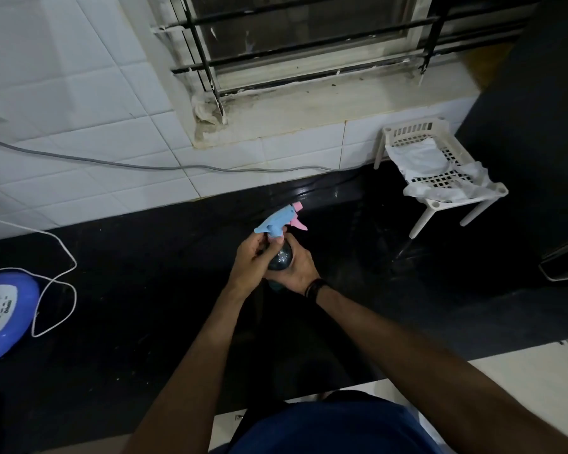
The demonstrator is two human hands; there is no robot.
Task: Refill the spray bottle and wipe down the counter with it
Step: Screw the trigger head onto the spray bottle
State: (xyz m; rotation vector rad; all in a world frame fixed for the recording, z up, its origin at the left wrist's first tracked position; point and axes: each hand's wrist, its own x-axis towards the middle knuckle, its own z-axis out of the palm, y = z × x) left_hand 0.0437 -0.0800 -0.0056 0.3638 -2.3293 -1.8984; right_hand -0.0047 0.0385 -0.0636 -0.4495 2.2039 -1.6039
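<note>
Spray bottle (280, 257) above counter (145, 273); right hand (295, 271) grips body, left hand (254, 258) clasps neck.

dim indoor light | glare streak on counter (312, 191) | wide-angle edge bending | slightly soft

1. The spray bottle (280, 257) sits a little above the middle of the frame, held up over the counter and tilted, its head leaning toward the upper right.
2. Its spray head (277, 220) is pale blue, with a pink nozzle tip and a pink trigger pointing to the upper right.
3. The body below is dark and rounded with a glossy shine; most of it is hidden by the fingers wrapped round it, so I can't tell how full it is.
4. The counter (145, 273) is black and glossy, running across the middle of the frame, from the white tiled wall at the back to a pale front edge at the lower right.
</note>
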